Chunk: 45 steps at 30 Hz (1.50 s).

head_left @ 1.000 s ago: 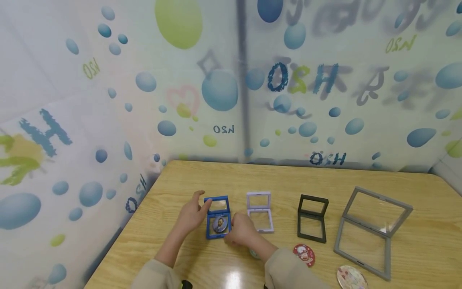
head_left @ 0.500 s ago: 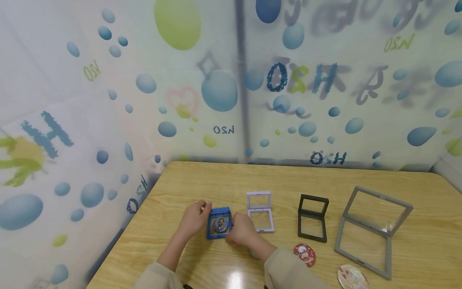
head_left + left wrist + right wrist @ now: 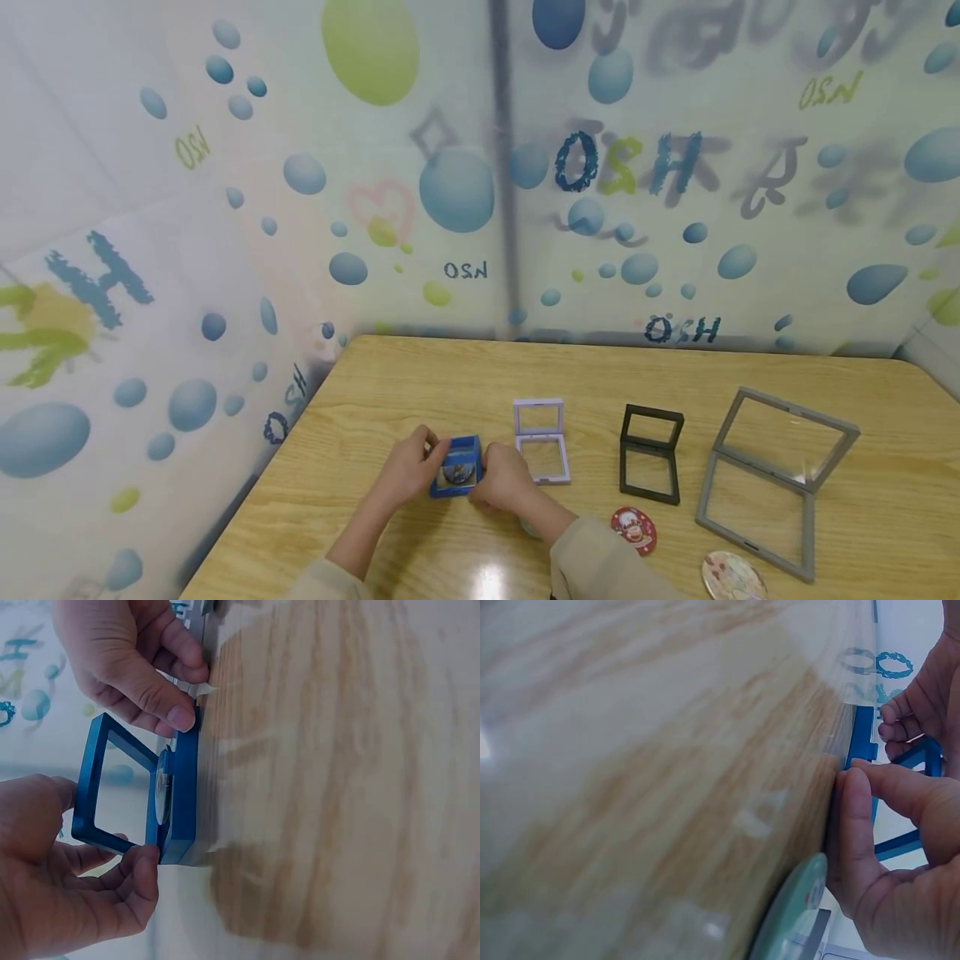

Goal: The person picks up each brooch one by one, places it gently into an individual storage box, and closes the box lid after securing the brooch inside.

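A blue hinged display frame (image 3: pixel 455 492) stands on the table in the head view, its lid (image 3: pixel 90 780) tilted partway over the base. A round portrait badge (image 3: pixel 458 474) lies inside, partly covered by the lid. My left hand (image 3: pixel 407 468) holds the frame's left side, its thumb at the lid's edge and curled fingertips near the hinge. On the opposite side, my right hand (image 3: pixel 505 478) pinches the base between thumb and fingers, as the right wrist view shows. A green round badge (image 3: pixel 791 915) lies beside the right hand, mostly hidden under the forearm in the head view.
Open frames in lilac (image 3: pixel 543 438), black (image 3: pixel 649 493) and grey (image 3: pixel 753 546) stand to the right on the wooden table (image 3: pixel 592 375). A red round badge (image 3: pixel 633 530) and a pale patterned badge (image 3: pixel 733 576) lie nearer. A printed curtain (image 3: pixel 675 275) hangs behind.
The blue frame's lid has swung from standing up behind the base to leaning forward over the badge. My left hand moved nearer with it; the right hand has stayed in place.
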Motion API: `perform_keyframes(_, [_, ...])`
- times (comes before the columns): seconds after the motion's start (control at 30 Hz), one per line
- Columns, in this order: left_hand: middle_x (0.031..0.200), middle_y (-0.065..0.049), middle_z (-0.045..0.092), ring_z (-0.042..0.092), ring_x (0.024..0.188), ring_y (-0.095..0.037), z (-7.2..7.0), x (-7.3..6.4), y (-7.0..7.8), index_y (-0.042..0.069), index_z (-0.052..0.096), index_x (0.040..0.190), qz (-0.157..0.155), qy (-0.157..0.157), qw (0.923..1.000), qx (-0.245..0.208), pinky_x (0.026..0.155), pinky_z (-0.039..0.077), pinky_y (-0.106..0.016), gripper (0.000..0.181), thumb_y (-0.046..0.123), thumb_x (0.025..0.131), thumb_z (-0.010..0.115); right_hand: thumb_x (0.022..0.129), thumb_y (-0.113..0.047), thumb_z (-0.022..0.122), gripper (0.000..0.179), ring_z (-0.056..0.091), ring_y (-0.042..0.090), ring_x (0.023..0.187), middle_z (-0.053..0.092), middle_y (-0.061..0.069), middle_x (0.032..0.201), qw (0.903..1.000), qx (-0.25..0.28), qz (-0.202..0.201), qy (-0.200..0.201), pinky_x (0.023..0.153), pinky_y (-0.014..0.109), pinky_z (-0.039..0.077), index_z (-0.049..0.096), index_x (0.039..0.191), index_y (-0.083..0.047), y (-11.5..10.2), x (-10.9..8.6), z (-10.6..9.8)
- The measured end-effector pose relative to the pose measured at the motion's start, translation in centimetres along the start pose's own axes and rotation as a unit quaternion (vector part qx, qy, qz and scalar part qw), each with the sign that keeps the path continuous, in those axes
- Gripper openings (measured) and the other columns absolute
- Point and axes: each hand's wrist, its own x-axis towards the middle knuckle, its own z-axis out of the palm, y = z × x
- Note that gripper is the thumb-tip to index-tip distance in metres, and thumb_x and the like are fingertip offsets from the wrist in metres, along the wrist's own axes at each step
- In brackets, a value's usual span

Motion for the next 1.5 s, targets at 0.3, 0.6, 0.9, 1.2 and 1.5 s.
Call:
perform_keyframes(0.3, [0.056,0.000,0.041,0.036,0.046,-0.011,0.1,-0.4,-0.2,-0.003,0.045,0.100,0.006,-0.026,0.9995,0.019,0.042,0.029,-0.024,0.035,0.025,0.085,0.061,0.057,0.004,0.073,0.025,0.046,0.006,0.032,0.049,0.000,0.045,0.9999,-0.011,-0.002,0.006,0.036,0.020,0.040,0.049,0.063,-0.002,0.1,0.0,0.0])
perform_keyframes(0.6, [0.066,-0.005,0.050,0.045,0.055,-0.015,0.1,-0.4,-0.5,-0.006,0.043,0.116,0.002,-0.037,0.9985,0.041,0.049,0.036,-0.028,0.056,0.024,0.077,0.070,0.056,0.004,0.072,0.025,0.046,0.007,0.034,0.050,0.001,0.050,0.9996,-0.019,-0.017,0.011,0.037,0.020,0.040,0.049,0.065,-0.002,0.2,0.0,0.1])
perform_keyframes(0.9, [0.097,-0.016,0.060,0.056,0.083,-0.025,-0.1,-0.1,-0.3,-0.005,0.046,0.119,0.009,-0.060,0.9949,0.081,0.071,0.044,-0.041,0.068,0.031,0.070,0.076,0.056,-0.001,0.073,0.026,0.041,0.015,0.053,0.048,0.000,0.060,0.9954,-0.087,-0.033,0.024,0.046,0.027,0.035,0.051,0.070,-0.004,-0.1,-0.4,0.1])
perform_keyframes(1.2, [0.096,-0.015,0.061,0.057,0.083,-0.027,-0.1,-0.1,0.2,-0.004,0.048,0.117,-0.007,-0.055,0.9926,0.109,0.073,0.045,-0.042,0.068,0.032,0.067,0.078,0.057,-0.004,0.076,0.029,0.046,0.016,0.057,0.051,0.001,0.064,0.9906,-0.129,-0.028,0.036,0.049,0.030,0.039,0.053,0.074,-0.004,-0.5,-0.5,0.2])
perform_keyframes(1.5, [0.094,-0.015,0.061,0.057,0.081,-0.027,0.0,-0.2,1.0,-0.002,0.050,0.113,-0.022,-0.051,0.9876,0.147,0.072,0.045,-0.042,0.066,0.033,0.066,0.079,0.057,-0.005,0.074,0.027,0.046,0.017,0.057,0.050,0.002,0.065,0.9897,-0.137,-0.024,0.033,0.050,0.030,0.039,0.053,0.074,-0.004,-0.5,-0.6,0.0])
